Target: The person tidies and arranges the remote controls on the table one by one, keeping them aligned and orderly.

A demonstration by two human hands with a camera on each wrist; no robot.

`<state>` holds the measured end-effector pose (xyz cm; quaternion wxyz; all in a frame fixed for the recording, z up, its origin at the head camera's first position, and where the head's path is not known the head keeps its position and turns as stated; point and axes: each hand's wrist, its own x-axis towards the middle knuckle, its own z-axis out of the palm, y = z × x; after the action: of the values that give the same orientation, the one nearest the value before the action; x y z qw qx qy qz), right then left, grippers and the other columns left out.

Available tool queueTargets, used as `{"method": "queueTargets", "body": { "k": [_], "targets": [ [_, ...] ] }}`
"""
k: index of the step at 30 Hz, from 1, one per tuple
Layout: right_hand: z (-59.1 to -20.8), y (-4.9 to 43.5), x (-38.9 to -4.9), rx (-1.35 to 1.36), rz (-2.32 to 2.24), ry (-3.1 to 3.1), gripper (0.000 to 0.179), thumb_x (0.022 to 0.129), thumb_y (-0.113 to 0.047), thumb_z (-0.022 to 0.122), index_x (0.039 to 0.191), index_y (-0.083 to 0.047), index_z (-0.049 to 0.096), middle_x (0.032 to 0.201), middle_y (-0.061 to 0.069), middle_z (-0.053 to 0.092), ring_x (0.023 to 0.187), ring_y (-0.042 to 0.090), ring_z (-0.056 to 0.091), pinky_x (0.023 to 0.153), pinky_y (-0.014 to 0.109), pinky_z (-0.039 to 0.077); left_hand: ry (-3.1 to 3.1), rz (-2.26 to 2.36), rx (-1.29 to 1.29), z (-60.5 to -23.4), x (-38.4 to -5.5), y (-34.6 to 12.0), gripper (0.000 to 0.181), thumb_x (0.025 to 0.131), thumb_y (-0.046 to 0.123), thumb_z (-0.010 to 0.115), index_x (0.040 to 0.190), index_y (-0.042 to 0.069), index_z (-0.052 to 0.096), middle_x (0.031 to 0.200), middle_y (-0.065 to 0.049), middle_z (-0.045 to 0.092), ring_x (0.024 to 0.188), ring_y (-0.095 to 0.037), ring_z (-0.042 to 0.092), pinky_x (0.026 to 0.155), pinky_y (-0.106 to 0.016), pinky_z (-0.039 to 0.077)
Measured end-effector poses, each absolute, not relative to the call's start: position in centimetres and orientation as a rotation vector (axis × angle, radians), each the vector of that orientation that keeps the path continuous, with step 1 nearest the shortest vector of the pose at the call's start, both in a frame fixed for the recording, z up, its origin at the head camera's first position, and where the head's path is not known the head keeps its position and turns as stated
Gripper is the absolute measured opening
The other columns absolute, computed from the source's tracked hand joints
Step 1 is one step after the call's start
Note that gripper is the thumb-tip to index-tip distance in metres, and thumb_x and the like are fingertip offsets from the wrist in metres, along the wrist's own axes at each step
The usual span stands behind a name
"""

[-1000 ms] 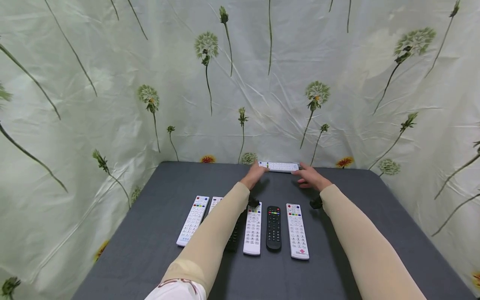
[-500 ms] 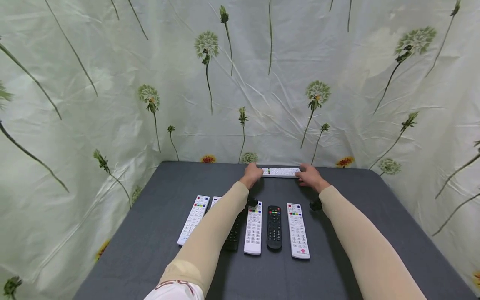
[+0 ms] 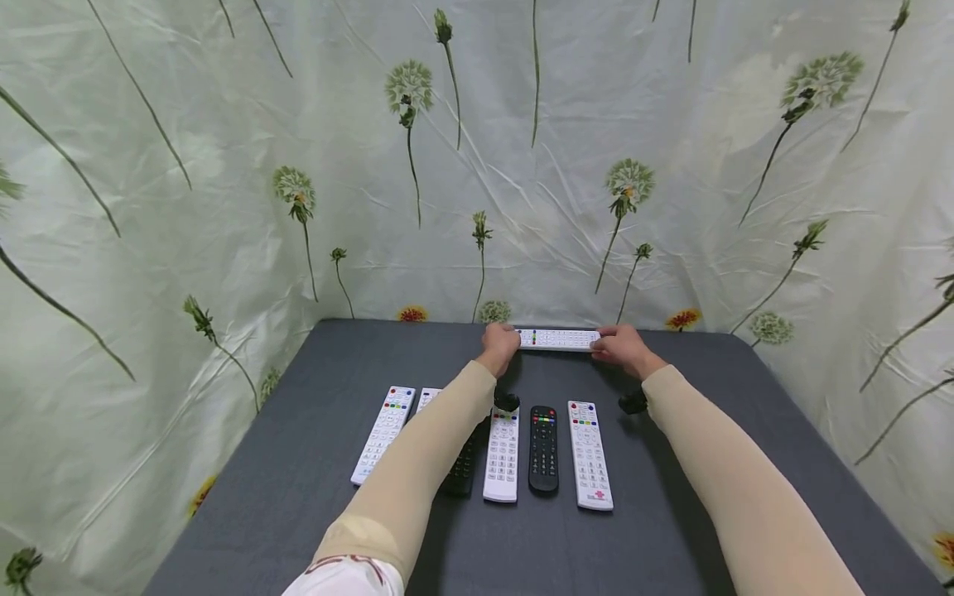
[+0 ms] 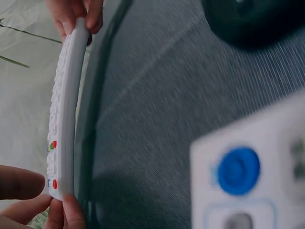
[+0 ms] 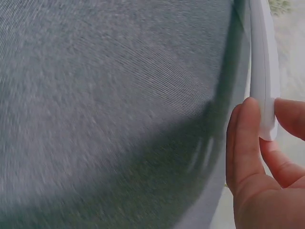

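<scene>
A long white remote control (image 3: 559, 339) lies crosswise at the far edge of the table in the head view. My left hand (image 3: 499, 346) grips its left end, beside the coloured buttons. In the left wrist view, fingertips (image 4: 74, 214) support that end from below and the thumb lies by the keypad side. At the other end, my right hand (image 3: 628, 349) pinches the remote between thumb and fingers, clearly seen in the right wrist view. Keys face up toward the head camera. Both wrists carry a small black device, the left one overlapping a white remote's top in the head view.
Nearer me, several remotes stand in a row: white ones (image 3: 383, 434) at the left, a black one (image 3: 460, 472) partly hidden by my left sleeve, a white one (image 3: 502, 463), a slim black one (image 3: 543, 451) and a white one (image 3: 591, 455). A flowered curtain (image 3: 522, 182) hangs behind the table.
The far white remote has come slightly toward me from the back edge. My fingers, looser at its ends a second ago, now hold both ends. The row of remotes has stayed put.
</scene>
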<state>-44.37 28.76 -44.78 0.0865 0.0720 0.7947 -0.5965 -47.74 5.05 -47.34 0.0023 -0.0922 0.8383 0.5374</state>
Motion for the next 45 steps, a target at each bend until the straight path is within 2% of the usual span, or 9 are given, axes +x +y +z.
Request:
{"method": "queueTargets", "body": {
  "k": [6, 10, 15, 20, 23, 26, 29, 34, 45],
  "targets": [
    [-42.9, 29.6, -43.9, 0.110, -1.821, 2.335, 0.049, 0.087, -0.004, 0.057, 0.128, 0.009, 0.036, 0.113, 0.023, 0.044, 0.091, 0.025, 0.056, 0.086, 0.040, 0.045, 2.450, 1.893, -0.275, -46.0, -47.7, 5.1, 0.044, 0.080, 0.002, 0.051, 0.123, 0.011, 0.058, 0.123, -0.005, 0.055, 0.118, -0.026, 0.044, 0.071, -0.034, 0.040],
    [-42.0, 30.1, -43.4, 0.073, -1.840, 2.297, 0.047, 0.087, -0.006, 0.058, 0.126, 0.008, 0.037, 0.109, 0.021, 0.045, 0.088, 0.023, 0.058, 0.089, 0.043, 0.042, 2.381, 1.957, -0.289, -45.5, -47.4, 5.1, 0.042, 0.081, 0.002, 0.054, 0.121, 0.011, 0.060, 0.122, -0.005, 0.055, 0.112, -0.024, 0.049, 0.069, -0.034, 0.043],
    [-41.3, 30.4, -42.4, 0.016, -1.833, 2.275, 0.045, 0.087, -0.005, 0.058, 0.123, 0.009, 0.037, 0.103, 0.019, 0.048, 0.080, 0.018, 0.060, 0.087, 0.043, 0.044, 2.321, 2.043, -0.305, -45.2, -46.8, 5.2, 0.038, 0.078, -0.003, 0.052, 0.110, 0.012, 0.067, 0.113, -0.004, 0.059, 0.095, -0.021, 0.056, 0.060, -0.032, 0.042],
    [-41.6, 30.6, -41.0, 0.001, -1.814, 2.228, 0.044, 0.086, -0.007, 0.059, 0.122, 0.009, 0.039, 0.100, 0.018, 0.051, 0.078, 0.019, 0.060, 0.083, 0.043, 0.046, 2.285, 2.120, -0.352, -45.2, -46.2, 5.8, 0.035, 0.075, -0.006, 0.053, 0.097, 0.013, 0.072, 0.102, -0.001, 0.061, 0.083, -0.017, 0.054, 0.054, -0.030, 0.037],
    [-42.0, 30.7, -40.0, 0.004, -1.786, 2.205, 0.046, 0.086, -0.009, 0.060, 0.123, 0.007, 0.039, 0.100, 0.016, 0.053, 0.079, 0.020, 0.061, 0.081, 0.043, 0.047, 2.210, 2.219, -0.325, -45.4, -45.9, 6.2, 0.034, 0.073, -0.009, 0.053, 0.096, 0.008, 0.071, 0.097, -0.004, 0.062, 0.084, -0.020, 0.056, 0.058, -0.032, 0.042],
    [-42.2, 30.8, -38.9, -0.013, -1.741, 2.210, 0.047, 0.086, -0.013, 0.061, 0.125, 0.003, 0.040, 0.099, 0.016, 0.054, 0.079, 0.022, 0.062, 0.080, 0.045, 0.048, 2.094, 2.334, -0.250, -45.7, -45.4, 6.7, 0.038, 0.070, -0.014, 0.053, 0.102, 0.001, 0.068, 0.093, -0.009, 0.063, 0.085, -0.025, 0.060, 0.071, -0.040, 0.048],
    [-42.3, 30.7, -37.8, -0.047, -1.687, 2.225, 0.051, 0.085, -0.017, 0.063, 0.128, -0.001, 0.040, 0.099, 0.017, 0.056, 0.079, 0.026, 0.061, 0.080, 0.048, 0.046, 1.970, 2.426, -0.200, -45.9, -45.0, 7.3, 0.041, 0.068, -0.016, 0.054, 0.106, -0.004, 0.064, 0.087, -0.012, 0.065, 0.077, -0.024, 0.062, 0.082, -0.046, 0.046],
    [-42.2, 30.6, -36.1, -0.073, -1.615, 2.240, 0.057, 0.083, -0.022, 0.065, 0.130, -0.005, 0.040, 0.106, 0.018, 0.055, 0.088, 0.032, 0.059, 0.079, 0.047, 0.047, 1.878, 2.490, -0.135, -45.8, -44.1, 8.2, 0.041, 0.069, -0.016, 0.054, 0.109, -0.007, 0.061, 0.086, -0.013, 0.065, 0.068, -0.018, 0.062, 0.082, -0.046, 0.046],
    [-42.0, 31.3, -32.7, -0.088, -1.580, 2.270, 0.059, 0.081, -0.023, 0.067, 0.129, -0.004, 0.039, 0.112, 0.015, 0.058, 0.093, 0.027, 0.058, 0.076, 0.040, 0.049, 1.806, 2.441, 0.027, -45.3, -41.0, 9.8, 0.051, 0.078, -0.007, 0.057, 0.128, 0.000, 0.050, 0.092, -0.012, 0.062, 0.079, -0.022, 0.064, 0.081, -0.040, 0.048]
  ]
}}
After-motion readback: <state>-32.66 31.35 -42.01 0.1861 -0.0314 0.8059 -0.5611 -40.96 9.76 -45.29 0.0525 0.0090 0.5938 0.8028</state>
